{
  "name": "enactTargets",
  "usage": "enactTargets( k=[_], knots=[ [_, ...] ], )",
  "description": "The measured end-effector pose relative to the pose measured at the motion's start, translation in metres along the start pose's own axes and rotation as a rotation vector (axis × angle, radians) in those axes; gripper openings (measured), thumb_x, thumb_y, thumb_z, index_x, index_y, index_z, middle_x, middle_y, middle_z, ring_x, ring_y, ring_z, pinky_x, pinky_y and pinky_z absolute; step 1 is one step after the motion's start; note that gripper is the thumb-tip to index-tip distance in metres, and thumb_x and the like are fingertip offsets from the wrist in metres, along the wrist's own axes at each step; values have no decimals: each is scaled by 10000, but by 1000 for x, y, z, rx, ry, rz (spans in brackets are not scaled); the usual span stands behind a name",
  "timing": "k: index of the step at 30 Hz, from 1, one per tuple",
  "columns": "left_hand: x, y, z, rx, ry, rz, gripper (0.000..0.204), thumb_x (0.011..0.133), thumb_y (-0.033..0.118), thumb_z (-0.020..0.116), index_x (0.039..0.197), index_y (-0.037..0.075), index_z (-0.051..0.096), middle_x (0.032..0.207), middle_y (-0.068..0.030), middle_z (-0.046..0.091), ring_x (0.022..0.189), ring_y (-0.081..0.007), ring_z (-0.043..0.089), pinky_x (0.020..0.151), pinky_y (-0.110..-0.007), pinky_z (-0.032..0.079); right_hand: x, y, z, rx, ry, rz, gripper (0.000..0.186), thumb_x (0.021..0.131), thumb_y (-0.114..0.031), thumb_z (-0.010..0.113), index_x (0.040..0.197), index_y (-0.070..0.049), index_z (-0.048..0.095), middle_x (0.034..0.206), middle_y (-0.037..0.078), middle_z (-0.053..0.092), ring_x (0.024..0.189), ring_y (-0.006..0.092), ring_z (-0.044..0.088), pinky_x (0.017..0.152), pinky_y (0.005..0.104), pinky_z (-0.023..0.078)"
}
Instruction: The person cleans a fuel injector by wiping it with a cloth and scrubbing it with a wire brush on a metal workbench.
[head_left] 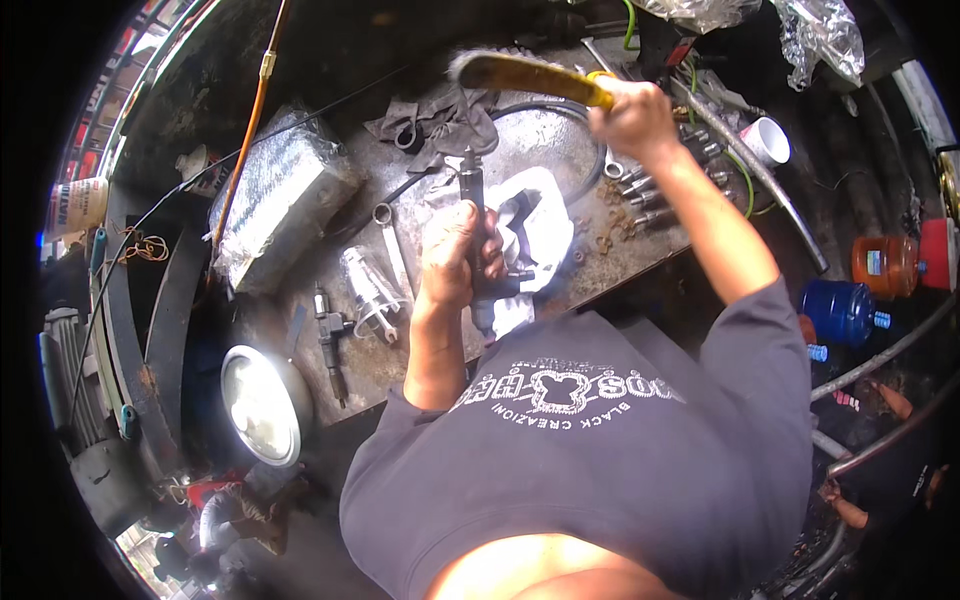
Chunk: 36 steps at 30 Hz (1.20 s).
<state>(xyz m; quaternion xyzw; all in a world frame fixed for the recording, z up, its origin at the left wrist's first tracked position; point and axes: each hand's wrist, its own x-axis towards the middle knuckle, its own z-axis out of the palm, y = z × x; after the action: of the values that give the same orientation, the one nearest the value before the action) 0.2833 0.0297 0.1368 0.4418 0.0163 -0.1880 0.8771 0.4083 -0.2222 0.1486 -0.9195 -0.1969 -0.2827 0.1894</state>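
My left hand [455, 250] is wrapped round the body of a dark fuel injector [472, 180], its narrow tip pointing away from me. Up and to the right, my right hand [632, 120] grips the yellow handle of what looks like a wire brush [530, 78], its far end smeared by motion. The brush is apart from the injector. Behind the left hand lies a crumpled white cloth [540, 215]. A second injector [328, 345] rests on the workbench [620, 270] to the left, beside a clear plastic-wrapped part [370, 290] and a combination wrench [390, 240].
A plastic-wrapped box [285, 200] stands at the left, and a round metal pan [262, 405] nearer me. Grey rag [435, 125], black hose [560, 105] and several metal parts [660, 185] lie beyond. At right are a white cup [765, 142], metal bar [770, 190] and blue jug [838, 310].
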Motion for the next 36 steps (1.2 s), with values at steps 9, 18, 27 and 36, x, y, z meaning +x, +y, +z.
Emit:
enactTargets(
  k=[9, 18, 27, 36],
  knots=[
    [-15, 8, 10, 237, -118, 121, 422, 870, 417, 489, 880, -4, 475, 606, -63, 449, 458, -136, 424, 435, -252, 408, -5, 16, 5, -68, -19, -28, 184, 760, -147, 490, 776, -136, 672, 587, 94, 619, 471, 225, 598, 439, 337, 512],
    [-12, 11, 7, 84, -123, 89, 329, 906, 347, 533, 888, 19, 519, 623, -50, 474, 488, -122, 450, 442, -251, 390, -6, 13, 4, -155, -118, 93, 121, 716, -194, 569, 761, -110, 644, 587, 120, 601, 512, 233, 612, 492, 357, 521],
    [0, 14, 5, 62, -31, 86, 384, 891, 388, 537, 833, 10, 506, 592, -44, 445, 471, -126, 441, 428, -248, 394, -6, 11, -5, -127, -138, 46, 56, 721, -158, 584, 740, -113, 612, 621, 104, 604, 530, 276, 601, 491, 365, 502],
    [-8, 21, 4, 69, -45, 147, 393, 895, 417, 514, 866, 26, 483, 600, -36, 436, 452, -130, 442, 456, -266, 429, -39, 16, 17, -203, -182, 25, 96, 698, -141, 566, 757, -112, 636, 604, 115, 616, 555, 273, 632, 507, 375, 529]
  ],
)
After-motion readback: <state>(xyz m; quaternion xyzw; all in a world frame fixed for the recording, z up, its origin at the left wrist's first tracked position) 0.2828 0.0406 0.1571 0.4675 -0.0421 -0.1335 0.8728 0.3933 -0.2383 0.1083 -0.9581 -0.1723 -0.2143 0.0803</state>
